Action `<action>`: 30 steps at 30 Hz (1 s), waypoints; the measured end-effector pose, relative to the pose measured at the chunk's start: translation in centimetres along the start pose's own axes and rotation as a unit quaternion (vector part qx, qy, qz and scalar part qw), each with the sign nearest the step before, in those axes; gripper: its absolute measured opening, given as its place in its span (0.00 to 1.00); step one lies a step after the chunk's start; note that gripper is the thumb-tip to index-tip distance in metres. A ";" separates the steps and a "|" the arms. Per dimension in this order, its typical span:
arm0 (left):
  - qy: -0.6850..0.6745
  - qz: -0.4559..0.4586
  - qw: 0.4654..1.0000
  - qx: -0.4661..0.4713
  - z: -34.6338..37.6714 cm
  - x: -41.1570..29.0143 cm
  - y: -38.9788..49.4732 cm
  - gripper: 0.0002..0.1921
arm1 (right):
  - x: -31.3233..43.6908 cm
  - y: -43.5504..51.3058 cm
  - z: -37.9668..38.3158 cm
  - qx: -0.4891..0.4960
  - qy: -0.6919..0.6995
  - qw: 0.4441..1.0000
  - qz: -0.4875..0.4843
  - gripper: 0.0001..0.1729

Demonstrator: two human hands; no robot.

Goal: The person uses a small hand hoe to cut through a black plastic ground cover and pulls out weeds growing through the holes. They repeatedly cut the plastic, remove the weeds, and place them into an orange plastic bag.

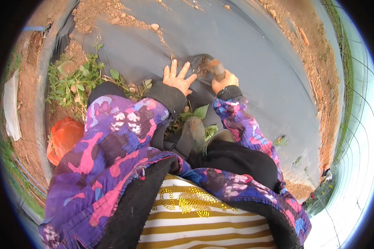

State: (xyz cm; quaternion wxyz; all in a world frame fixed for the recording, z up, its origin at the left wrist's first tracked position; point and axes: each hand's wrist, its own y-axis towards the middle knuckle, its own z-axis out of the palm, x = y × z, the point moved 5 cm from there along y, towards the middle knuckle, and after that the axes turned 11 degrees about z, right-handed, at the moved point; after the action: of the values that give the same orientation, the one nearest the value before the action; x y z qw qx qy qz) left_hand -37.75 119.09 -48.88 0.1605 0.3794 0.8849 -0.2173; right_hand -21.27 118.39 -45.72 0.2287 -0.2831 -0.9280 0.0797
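Observation:
My left hand (pixel 177 77) lies with fingers spread on black plastic mulch film (pixel 261 71), just left of a hole in it. Brown soil (pixel 202 66) shows in that hole. My right hand (pixel 226 81) is closed around a short, soil-stained tool (pixel 216 68), whose rusty-brown end is at the hole's right edge; its exact kind cannot be told. Below my left hand, a leafy green plant (pixel 199 112) stands close to my boot (pixel 197 130).
Green weeds (pixel 78 77) lie on soil at the left, with an orange plastic bag (pixel 65 140) below them. Loose soil and stones (pixel 115 18) lie on the film at the top. A soil furrow (pixel 327 77) runs along the right, beside a greenhouse wall (pixel 361 93).

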 end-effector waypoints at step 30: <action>-0.018 -0.007 1.000 0.017 -0.2 0.0 0.0 0.29 | 0.1 -0.8 -0.6 -0.020 0.126 0.992 0.014 0.11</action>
State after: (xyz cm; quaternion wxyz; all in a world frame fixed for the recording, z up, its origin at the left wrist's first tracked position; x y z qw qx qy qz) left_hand -37.76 119.15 -48.70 0.1687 0.3716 0.8807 -0.2402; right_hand -21.44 117.80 -44.90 0.3371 -0.3082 -0.8892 0.0276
